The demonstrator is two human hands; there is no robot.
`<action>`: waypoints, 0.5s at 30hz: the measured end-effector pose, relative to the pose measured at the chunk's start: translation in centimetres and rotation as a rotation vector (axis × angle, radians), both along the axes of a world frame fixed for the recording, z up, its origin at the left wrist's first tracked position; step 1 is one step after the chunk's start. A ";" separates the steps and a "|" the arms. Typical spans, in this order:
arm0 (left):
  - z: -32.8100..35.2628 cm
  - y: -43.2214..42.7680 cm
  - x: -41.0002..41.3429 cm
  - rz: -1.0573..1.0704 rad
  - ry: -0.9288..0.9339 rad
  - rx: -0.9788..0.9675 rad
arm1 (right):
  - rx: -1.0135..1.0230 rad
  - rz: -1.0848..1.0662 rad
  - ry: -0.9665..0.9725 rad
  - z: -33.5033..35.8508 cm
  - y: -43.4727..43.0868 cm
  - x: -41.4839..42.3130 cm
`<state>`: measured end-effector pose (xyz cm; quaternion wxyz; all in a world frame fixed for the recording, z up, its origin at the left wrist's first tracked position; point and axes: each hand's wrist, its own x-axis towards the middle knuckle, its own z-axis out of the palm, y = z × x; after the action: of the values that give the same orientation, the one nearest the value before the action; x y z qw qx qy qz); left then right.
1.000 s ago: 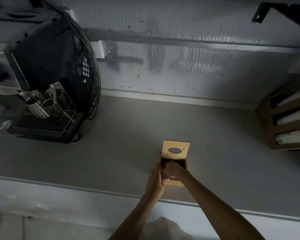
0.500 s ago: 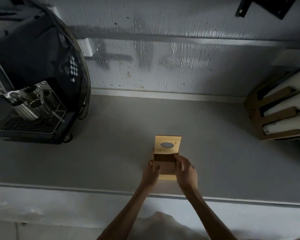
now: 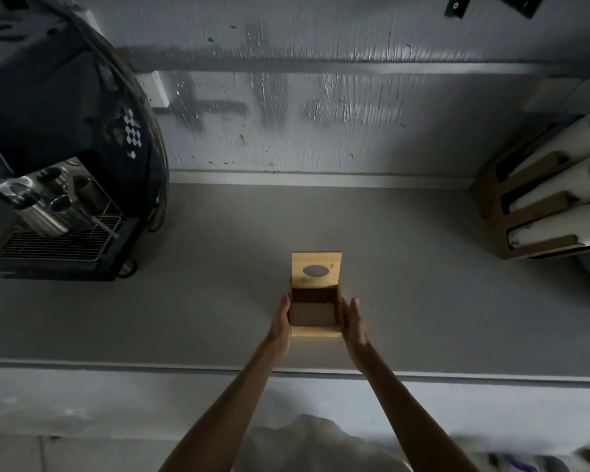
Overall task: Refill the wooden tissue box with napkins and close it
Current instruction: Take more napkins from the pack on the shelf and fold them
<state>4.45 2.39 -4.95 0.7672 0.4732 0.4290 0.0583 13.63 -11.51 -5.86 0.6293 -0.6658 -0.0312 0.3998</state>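
- The wooden tissue box point(image 3: 315, 332) stands on the grey table point(image 3: 184, 301), near its front edge and about midway across it.
- Its lid point(image 3: 315, 272) is swung up and stands upright at the far side, with the oval slot facing the camera.
- Inside the box a flat greyish surface shows low down. Whether that is napkins or the bare bottom cannot be told.
- The left hand point(image 3: 281, 321) lies flat against the box's left wall, fingers straight and pointing away from the body. Its grip is released and it clasps nothing.
- The right hand point(image 3: 355, 327) mirrors it along the right wall, palm turned inward and fingers straight. Its grip is also released, and it is touching or just beside the wood.
- Both forearms reach forward from the bottom of the view and converge slightly toward the box.
- A dark coffee machine point(image 3: 65, 131) sits at the table's far left.
- A wooden rack point(image 3: 491, 206) holding white rolls is at the far right, well apart from the box.
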 end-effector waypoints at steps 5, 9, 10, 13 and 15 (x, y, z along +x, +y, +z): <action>-0.2 0.3 0.1 -0.080 0.052 0.142 | -0.167 0.029 -0.144 2.5 -0.4 -0.8; 6.2 1.3 -1.0 -0.359 0.149 0.621 | -0.391 0.117 -0.525 5.8 -1.4 -1.5; 6.7 2.0 -1.2 -0.424 0.183 0.778 | -0.444 0.171 -0.637 6.2 -1.5 -1.3; 8.4 4.3 -1.9 -0.595 0.316 1.088 | -0.551 0.266 -0.996 8.8 -0.1 -0.2; 11.2 6.1 -2.2 -0.636 0.328 1.211 | -0.561 0.294 -1.180 11.9 1.9 0.5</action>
<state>2.26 8.54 6.27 0.2741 0.9224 0.2718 -0.0124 14.11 -9.66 5.99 0.2487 -0.9000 -0.3554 0.0429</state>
